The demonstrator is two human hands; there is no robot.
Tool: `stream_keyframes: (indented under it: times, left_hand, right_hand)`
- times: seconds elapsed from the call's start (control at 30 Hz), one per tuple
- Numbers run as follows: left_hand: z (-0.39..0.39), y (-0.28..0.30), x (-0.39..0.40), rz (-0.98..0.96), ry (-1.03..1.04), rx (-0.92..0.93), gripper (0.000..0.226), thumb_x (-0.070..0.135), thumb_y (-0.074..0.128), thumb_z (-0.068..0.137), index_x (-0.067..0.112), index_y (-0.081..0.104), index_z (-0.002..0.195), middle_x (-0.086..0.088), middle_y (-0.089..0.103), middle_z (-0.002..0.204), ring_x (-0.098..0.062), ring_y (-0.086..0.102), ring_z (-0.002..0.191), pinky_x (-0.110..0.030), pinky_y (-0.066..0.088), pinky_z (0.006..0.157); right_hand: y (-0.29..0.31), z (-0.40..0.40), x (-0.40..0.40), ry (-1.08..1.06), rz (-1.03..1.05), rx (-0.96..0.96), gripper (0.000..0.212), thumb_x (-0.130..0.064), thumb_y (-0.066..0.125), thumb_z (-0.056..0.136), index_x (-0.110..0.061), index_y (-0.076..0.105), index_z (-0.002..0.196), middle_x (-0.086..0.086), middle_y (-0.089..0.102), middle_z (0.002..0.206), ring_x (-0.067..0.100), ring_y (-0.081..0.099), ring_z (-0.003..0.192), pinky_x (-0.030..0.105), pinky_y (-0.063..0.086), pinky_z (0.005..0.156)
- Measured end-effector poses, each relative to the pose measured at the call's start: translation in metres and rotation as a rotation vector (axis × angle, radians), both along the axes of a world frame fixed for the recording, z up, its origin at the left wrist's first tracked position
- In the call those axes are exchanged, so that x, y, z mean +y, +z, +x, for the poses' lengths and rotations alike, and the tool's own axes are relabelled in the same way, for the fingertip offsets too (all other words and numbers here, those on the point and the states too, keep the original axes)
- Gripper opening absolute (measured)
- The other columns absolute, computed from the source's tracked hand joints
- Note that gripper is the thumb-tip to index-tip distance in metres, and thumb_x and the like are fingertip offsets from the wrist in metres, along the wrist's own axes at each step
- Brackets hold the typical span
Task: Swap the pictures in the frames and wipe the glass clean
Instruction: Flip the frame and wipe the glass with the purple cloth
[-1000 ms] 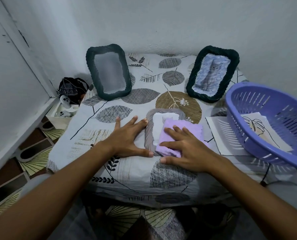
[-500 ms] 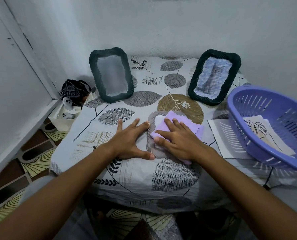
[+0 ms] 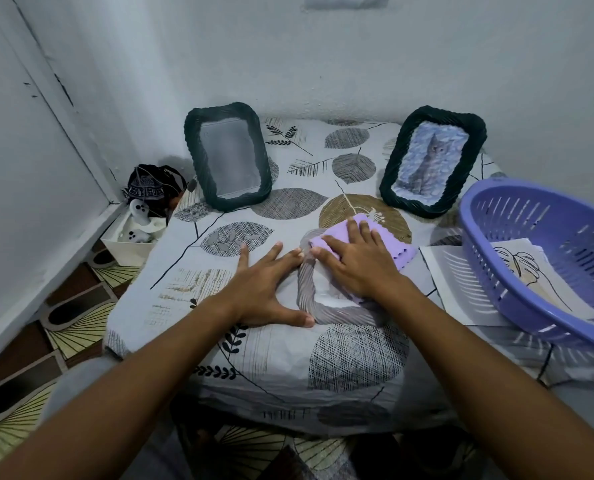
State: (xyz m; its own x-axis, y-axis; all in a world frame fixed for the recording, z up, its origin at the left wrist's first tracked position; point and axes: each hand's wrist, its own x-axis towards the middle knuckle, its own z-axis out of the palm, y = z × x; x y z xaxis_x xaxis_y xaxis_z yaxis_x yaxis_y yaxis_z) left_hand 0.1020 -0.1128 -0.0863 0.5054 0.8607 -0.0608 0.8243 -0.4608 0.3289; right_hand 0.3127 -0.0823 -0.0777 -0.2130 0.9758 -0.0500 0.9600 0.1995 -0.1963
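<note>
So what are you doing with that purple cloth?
A person is cleaning a grey frame lying flat on the table. The right hand presses the purple cloth on its glass, and the left hand lies flat beside the frame, steadying it. Two dark frames stand at the back, one showing a cat.

Off-task items, table surroundings
Purple slotted basket (image 3: pixel 545 271) sitting at 3 o'clock on leaf-print tablecloth (image 3: pixel 281 348); white box (image 3: pixel 129 242) of small figures lying at 9 o'clock, dark patterned bag (image 3: pixel 151 185) resting just behind it.
</note>
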Motion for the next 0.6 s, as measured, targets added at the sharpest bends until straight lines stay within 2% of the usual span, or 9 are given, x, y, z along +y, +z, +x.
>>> stream_keyframes:
  times: [0.27, 0.43, 0.6]
  left_hand:
    - [-0.001, -0.002, 0.001, 0.006, 0.004, 0.017, 0.124, 0.093, 0.042, 0.053, 0.028, 0.011, 0.154, 0.011, 0.007, 0.161, -0.007, -0.007, 0.147, -0.061, -0.014, 0.113]
    - [0.0, -0.003, 0.001, 0.006, 0.011, 0.001, 0.123, 0.092, 0.045, 0.054, 0.028, 0.013, 0.153, 0.011, 0.009, 0.161, -0.007, -0.005, 0.147, -0.06, -0.015, 0.113]
    - [0.001, -0.003, 0.001, 0.015, 0.01, -0.005, 0.124, 0.093, 0.043, 0.052, 0.028, 0.013, 0.153, 0.012, 0.01, 0.161, -0.006, -0.005, 0.147, -0.058, -0.017, 0.113]
  right_hand:
    - [0.004, 0.042, -0.009, -0.154, -0.059, 0.122, 0.062, -0.067, 0.021, 0.092, -0.037, 0.043, 0.141, 0.015, 0.003, 0.161, 0.032, -0.001, 0.148, 0.055, 0.017, 0.113]
    - [0.013, 0.044, -0.031, -0.081, -0.035, 0.158, 0.059, -0.065, 0.026, 0.092, -0.032, 0.053, 0.133, 0.013, 0.012, 0.16, 0.027, 0.007, 0.148, 0.051, 0.021, 0.113]
    - [0.016, 0.05, -0.079, -0.034, -0.049, 0.174, 0.067, -0.068, 0.022, 0.088, -0.033, 0.049, 0.138, 0.002, 0.008, 0.162, 0.017, 0.004, 0.149, 0.047, 0.025, 0.111]
